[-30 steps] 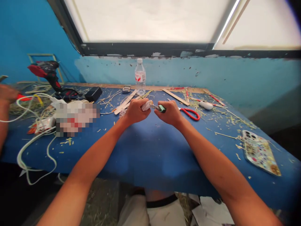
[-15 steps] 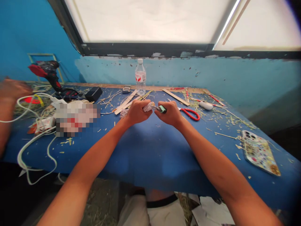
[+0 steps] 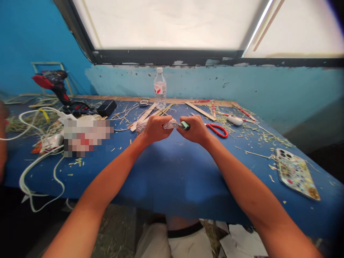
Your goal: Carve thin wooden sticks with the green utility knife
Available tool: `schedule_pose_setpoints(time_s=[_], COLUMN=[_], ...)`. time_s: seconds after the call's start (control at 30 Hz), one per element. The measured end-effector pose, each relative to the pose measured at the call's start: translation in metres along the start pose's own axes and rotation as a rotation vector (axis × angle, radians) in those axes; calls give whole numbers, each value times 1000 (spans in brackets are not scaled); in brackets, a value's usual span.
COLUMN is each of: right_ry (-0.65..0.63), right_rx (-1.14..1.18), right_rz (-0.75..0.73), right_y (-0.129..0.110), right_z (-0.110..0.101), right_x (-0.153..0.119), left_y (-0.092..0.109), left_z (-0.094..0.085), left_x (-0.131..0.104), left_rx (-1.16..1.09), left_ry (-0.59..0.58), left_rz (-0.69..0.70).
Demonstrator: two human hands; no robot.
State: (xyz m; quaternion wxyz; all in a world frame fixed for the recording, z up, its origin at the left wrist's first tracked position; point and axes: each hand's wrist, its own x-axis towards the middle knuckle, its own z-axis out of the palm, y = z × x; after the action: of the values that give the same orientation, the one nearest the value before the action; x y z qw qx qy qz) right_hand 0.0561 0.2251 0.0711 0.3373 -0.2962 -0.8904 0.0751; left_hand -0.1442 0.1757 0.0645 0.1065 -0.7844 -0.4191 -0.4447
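Observation:
My left hand [image 3: 158,129] is closed around a whitish, crumpled, plastic-like bundle [image 3: 168,124]. One end pokes out by the thumb, and more of it shows behind the wrist. Its exact kind is hard to make out. In my right hand [image 3: 195,129] is a mint-green utility knife [image 3: 185,125], gripped with its blade pointing left. The blade meets the near end of the bundle, or comes very close to it; I cannot tell which. Both hands are held above the blue table [image 3: 182,172], almost touching each other. Red-handled scissors [image 3: 219,130] lie just right of my right hand.
A water bottle [image 3: 160,89] stands behind my hands. Flat wooden strips [image 3: 200,110] and shavings lie about. A phone [image 3: 297,173] and a white mouse-like object [image 3: 235,120] are at right. A cordless drill [image 3: 59,87], white cables [image 3: 25,172] and a person's arm [image 3: 2,143] are at left.
My hands have barely moved, and more of the bundle shows behind my left wrist. At the far left, the other person's hand has drawn back toward the edge of view.

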Motion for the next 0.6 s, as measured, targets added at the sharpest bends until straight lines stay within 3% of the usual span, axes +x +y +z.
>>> schedule_pose_setpoints(time_s=[0.47, 0.6], right_ry=[-76, -70], right_rx=[-75, -124], right_rz=[-34, -20], right_y=[6, 9], right_z=[-3, -1], right_x=[0, 1], left_y=[-8, -6], left_z=[-3, -3], left_x=[1, 1], left_rx=[182, 141], left_ry=[-28, -24], left_rz=[50, 62])
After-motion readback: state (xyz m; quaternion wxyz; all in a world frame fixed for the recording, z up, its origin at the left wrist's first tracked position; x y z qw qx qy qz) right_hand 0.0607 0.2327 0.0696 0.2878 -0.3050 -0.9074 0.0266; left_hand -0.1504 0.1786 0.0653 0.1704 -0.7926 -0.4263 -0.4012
